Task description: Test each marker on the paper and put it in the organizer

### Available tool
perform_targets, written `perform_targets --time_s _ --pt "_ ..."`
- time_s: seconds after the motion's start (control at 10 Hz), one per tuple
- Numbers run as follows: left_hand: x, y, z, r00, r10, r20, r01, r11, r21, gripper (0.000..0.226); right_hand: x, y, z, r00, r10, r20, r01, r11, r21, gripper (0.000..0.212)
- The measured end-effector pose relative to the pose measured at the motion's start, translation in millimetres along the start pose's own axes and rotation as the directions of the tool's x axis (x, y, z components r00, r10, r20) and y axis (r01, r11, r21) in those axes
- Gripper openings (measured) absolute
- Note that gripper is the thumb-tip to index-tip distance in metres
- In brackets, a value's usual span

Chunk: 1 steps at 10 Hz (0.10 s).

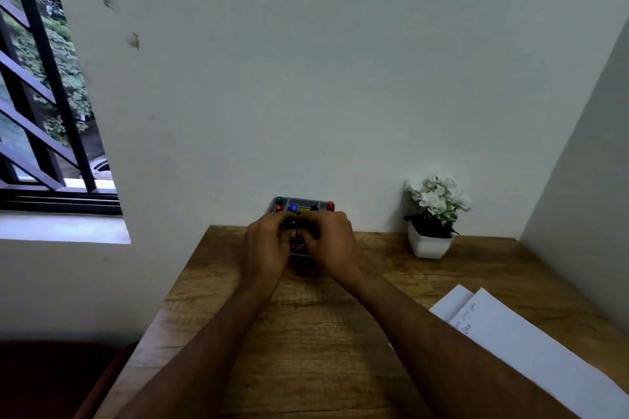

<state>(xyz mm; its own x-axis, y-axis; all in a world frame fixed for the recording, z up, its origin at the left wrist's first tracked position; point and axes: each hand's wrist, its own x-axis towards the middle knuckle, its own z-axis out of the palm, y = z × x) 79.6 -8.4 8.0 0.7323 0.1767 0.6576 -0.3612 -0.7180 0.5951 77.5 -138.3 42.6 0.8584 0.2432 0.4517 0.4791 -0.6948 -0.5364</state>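
Both forearms reach from near edge to far centre of wooden table. Left hand and right hand meet knuckle to knuckle, fingers curled around a small dark object between them, probably a marker; too hidden to confirm. Just behind hands: grey organizer against far wall, holding markers with green, red and blue caps. Paper with handwriting lies near right. White potted flowers far right. Barred window left.
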Motion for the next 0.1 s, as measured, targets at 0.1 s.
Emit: perform_targets --time_s 0.1 --pt "-0.5 -0.4 -2.6 1.0 -0.021 -0.017 0.021 1.0 -0.01 0.035 -1.0 -3.1 -1.3 1.0 0.002 -0.021 -0.002 1.0 0.025 0.031"
